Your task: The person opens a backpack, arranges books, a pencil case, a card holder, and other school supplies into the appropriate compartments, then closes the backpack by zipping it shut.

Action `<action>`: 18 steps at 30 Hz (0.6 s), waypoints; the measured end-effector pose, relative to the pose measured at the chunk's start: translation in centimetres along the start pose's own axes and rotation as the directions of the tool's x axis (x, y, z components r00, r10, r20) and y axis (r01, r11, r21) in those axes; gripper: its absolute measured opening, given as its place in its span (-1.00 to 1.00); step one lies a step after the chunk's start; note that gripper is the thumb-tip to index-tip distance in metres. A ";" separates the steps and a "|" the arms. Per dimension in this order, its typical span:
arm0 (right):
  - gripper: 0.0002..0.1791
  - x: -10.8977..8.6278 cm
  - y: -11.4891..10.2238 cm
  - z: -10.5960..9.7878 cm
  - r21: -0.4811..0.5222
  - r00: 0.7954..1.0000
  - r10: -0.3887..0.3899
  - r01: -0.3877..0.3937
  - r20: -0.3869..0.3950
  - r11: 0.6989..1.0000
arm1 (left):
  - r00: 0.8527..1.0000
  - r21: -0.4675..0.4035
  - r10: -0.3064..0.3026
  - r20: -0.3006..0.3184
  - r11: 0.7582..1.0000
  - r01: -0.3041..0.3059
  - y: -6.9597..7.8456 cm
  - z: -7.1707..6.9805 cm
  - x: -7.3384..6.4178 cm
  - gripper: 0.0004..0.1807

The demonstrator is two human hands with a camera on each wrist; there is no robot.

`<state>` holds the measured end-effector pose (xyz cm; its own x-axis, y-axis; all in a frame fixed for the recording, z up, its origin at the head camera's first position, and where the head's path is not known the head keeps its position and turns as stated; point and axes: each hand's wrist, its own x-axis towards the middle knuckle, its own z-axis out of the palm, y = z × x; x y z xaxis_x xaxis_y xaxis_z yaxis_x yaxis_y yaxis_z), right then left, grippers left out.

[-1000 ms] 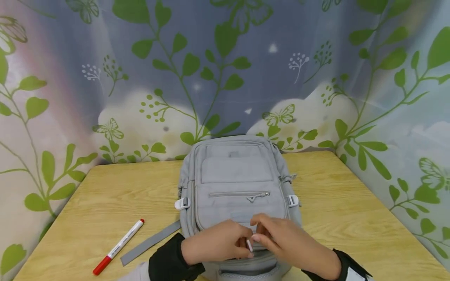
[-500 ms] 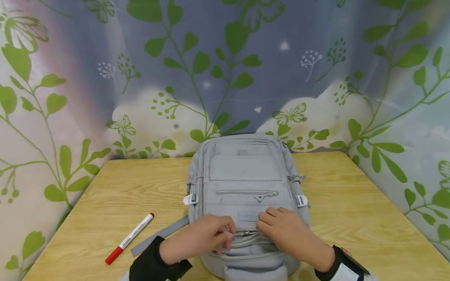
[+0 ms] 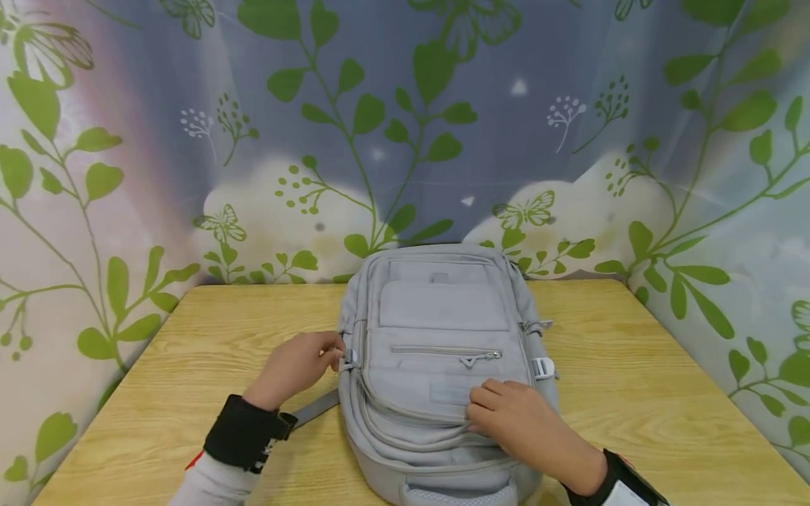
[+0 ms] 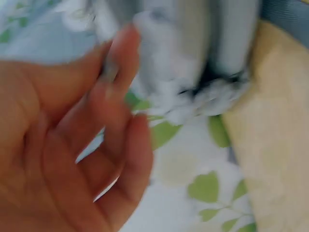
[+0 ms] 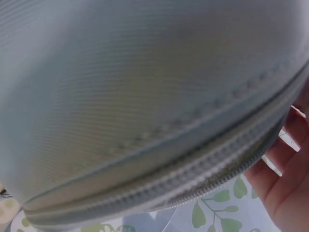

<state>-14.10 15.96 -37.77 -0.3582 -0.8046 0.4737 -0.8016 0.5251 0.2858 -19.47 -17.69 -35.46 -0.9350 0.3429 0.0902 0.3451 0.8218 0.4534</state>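
A grey backpack [image 3: 443, 306] lies on its back on the table, top handle toward me. At its left side, beside the white strap buckle, my left hand [image 3: 297, 369] pinches a small zipper pull [image 4: 110, 71] between thumb and forefinger. My right hand [image 3: 515, 422] grips the lower edge of the front panel, right of the pale label patch [image 3: 448, 393]. That panel's zipper [image 5: 193, 164] is parted along the left and near edge, its teeth apart in the right wrist view. Some right fingers are hidden behind the fabric.
A grey strap [image 3: 316, 407] runs out on the wooden table [image 3: 240, 330] from the bag's left side. The red end of a marker [image 3: 195, 460] peeks out behind my left sleeve. A leaf-patterned curtain [image 3: 405, 140] surrounds the table's back and sides.
My left hand has moved from the bag's near middle to its left side, and the front zipper has come open along that way. My right hand has settled on the panel edge.
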 end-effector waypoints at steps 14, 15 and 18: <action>-0.82 -1.3 0.5 0.7 0.256 0.998 0.051 -0.058 0.036 0.965 | 0.992 -0.234 -0.110 0.067 0.964 0.123 -4.6 0.4 -2.7 -0.62; -0.82 -1.3 0.6 0.7 0.255 0.998 0.051 -0.059 0.037 0.965 | 0.989 -0.194 -0.136 0.060 0.970 0.145 -5.2 0.2 -3.6 -0.59; -0.83 -1.4 0.8 0.7 0.252 0.997 0.061 -0.071 0.046 0.965 | 0.969 -0.001 -0.248 0.005 0.969 0.248 -6.9 -0.3 -6.2 -0.51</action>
<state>-14.55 17.31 -38.79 -0.4282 -0.7828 0.4516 -0.8689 0.4939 0.0324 -16.04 -25.62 -38.86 -0.9909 0.1311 -0.0294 0.1028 0.8808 0.4623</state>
